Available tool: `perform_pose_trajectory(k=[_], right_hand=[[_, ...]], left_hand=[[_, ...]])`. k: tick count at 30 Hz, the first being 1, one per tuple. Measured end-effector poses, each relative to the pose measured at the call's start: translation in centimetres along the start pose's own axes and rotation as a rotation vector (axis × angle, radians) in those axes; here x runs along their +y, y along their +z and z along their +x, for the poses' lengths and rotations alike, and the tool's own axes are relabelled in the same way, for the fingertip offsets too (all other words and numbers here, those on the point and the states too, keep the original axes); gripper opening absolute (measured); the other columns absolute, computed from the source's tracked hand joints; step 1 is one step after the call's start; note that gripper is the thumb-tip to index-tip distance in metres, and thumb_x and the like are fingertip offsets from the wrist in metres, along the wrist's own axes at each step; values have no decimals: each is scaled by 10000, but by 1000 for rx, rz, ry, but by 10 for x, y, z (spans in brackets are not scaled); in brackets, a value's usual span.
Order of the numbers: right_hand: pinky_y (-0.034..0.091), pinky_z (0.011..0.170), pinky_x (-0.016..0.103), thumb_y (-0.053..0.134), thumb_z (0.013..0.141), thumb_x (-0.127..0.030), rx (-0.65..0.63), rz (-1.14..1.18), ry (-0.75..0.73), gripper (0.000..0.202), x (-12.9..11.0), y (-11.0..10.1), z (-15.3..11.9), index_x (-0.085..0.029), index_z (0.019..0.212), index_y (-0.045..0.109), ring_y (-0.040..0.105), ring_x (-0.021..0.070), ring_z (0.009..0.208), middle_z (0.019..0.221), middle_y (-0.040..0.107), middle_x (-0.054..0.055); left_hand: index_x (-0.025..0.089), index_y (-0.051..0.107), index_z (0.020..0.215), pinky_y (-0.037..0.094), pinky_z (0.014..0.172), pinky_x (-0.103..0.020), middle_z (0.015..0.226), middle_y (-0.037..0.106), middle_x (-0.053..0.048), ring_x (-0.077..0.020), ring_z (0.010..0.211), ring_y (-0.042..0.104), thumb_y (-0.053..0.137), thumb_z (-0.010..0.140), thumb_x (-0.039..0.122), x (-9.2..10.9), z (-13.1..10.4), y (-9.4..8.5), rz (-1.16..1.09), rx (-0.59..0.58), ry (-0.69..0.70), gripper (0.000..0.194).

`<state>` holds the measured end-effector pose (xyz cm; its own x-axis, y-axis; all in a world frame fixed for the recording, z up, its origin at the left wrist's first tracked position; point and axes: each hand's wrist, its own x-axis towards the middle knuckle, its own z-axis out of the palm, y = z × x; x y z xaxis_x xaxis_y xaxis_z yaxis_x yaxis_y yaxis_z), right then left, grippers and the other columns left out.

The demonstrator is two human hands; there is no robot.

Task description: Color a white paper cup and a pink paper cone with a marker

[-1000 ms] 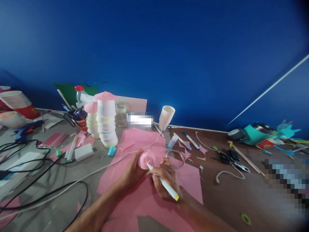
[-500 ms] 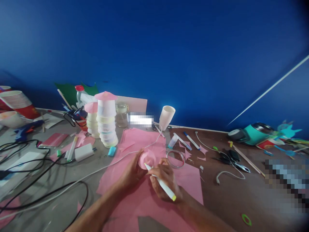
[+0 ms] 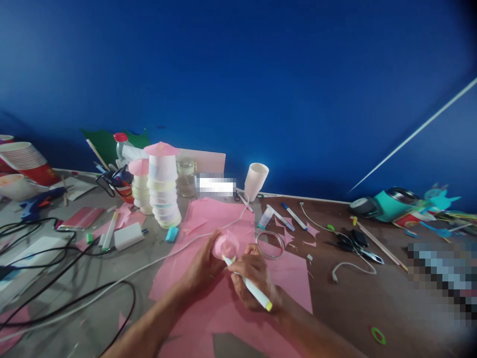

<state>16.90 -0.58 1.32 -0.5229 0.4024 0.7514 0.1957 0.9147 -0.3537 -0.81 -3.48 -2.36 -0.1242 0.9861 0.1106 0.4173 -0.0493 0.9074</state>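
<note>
My left hand (image 3: 204,266) is closed around the side of a small round pale-pink piece (image 3: 226,243) that looks like a paper cup part; its exact kind is unclear. In my right hand (image 3: 255,273) is a white marker (image 3: 255,292) with yellow ends. Its tip touches or nearly touches the near rim of the round piece, where a little yellow shows. Both hands are over pink paper sheets (image 3: 219,214) on the table. Left of them stand a tall stack of white cups (image 3: 163,191) with a pink paper top and a shorter stack (image 3: 140,191) behind it.
A white cable (image 3: 164,258) crosses the paper. To the right lie a tape roll (image 3: 271,245), a glue stick (image 3: 266,217), markers (image 3: 295,216) and pink scraps. A white cup (image 3: 256,180) stands by the wall. Chargers (image 3: 128,236) and black cables crowd the left.
The view has shifted slightly. The marker tip has moved a little along the near rim of the round piece, and a small yellow mark shows there now. Both hands keep their hold.
</note>
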Motion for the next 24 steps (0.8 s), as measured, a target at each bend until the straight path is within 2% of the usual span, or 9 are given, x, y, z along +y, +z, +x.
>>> perform_pose_trajectory(k=[4, 7, 13, 18, 24], right_hand=[[446, 687, 396, 516, 762, -112, 59, 4, 14, 327, 1, -1, -1, -293, 1034, 509, 579, 166, 505, 660, 647, -60], [449, 715, 399, 520, 761, -101, 71, 17, 44, 330, 2, -1, -1, -300, 1024, 514, 583, 164, 533, 698, 665, -59], [429, 718, 378, 506, 783, -106, 116, 13, -63, 240, 0, 3, 1, -233, 985, 535, 542, 129, 503, 660, 627, -60], [406, 754, 373, 504, 791, -95, 123, 4, -70, 243, -1, 4, 1, -220, 996, 545, 557, 133, 560, 697, 639, -45], [380, 765, 356, 515, 771, -84, 96, 6, -118, 234, 3, 6, -2, -198, 974, 543, 517, 108, 531, 678, 612, -62]], left_hand=[[220, 401, 1451, 460, 1066, -379, 1462, 518, -117, -277, 1341, 494, 638, 839, 338, 2, 0, 0, -47, -67, -9, 667], [229, 370, 1467, 448, 1081, -372, 1481, 497, -108, -272, 1368, 466, 637, 854, 371, 1, -1, -1, -45, -74, -8, 683], [210, 328, 1491, 489, 1033, -398, 1415, 554, -109, -261, 1251, 562, 613, 845, 238, -5, 0, 1, -69, -104, -43, 706], [209, 379, 1464, 491, 1038, -412, 1430, 542, -107, -274, 1255, 559, 604, 853, 277, -1, 0, 0, -58, -91, -20, 655], [193, 425, 1444, 503, 1026, -400, 1379, 585, -114, -287, 1249, 563, 619, 837, 303, 2, 0, 0, -16, -45, 20, 647]])
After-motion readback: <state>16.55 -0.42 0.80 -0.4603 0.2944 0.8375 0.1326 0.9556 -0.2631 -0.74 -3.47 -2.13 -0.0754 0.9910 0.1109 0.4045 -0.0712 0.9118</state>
